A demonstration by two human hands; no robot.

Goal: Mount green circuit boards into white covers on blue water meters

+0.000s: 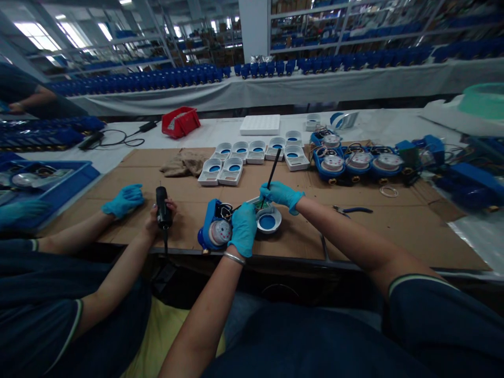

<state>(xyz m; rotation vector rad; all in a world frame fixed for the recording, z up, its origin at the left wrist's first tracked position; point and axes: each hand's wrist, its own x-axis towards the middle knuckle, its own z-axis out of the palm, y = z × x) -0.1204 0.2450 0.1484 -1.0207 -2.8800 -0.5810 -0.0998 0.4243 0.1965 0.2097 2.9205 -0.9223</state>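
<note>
Right hand (pixel 281 194), in a blue glove, closed around the lower part of a thin black tool (pixel 272 172), shaft slanting up and away from the fingers, tip pointing down toward the white housing (pixel 268 218) with the blue round centre lying on the cardboard sheet (pixel 394 231). Right forearm bare, stretched in from the lower right, wrist slightly raised above the work. Left hand (pixel 243 228), also gloved in blue, curled over the right edge of a blue water meter (pixel 214 231), fingers pressed down and gripping it, dial facing up just left of the palm; silver bangle on the wrist, forearm rising straight from the bottom edge. Meter and white housing touching or just beside each other, both at the near edge of the cardboard, between the two hands. Farther back, a cluster of white housings (pixel 255 152) with blue centres, a brown rag (pixel 183 163) to their left, and a row of blue meters (pixel 358 163) with wires to the right. Blue-handled pliers (pixel 352 210) near the right forearm. At the left, a co-worker's bare hand (pixel 163 212) clasped around a black electric screwdriver (pixel 162 207) held upright, and a co-worker's gloved hand (pixel 124 199) resting on the cardboard. Red bin (pixel 181 122) well back on the white table.
</note>
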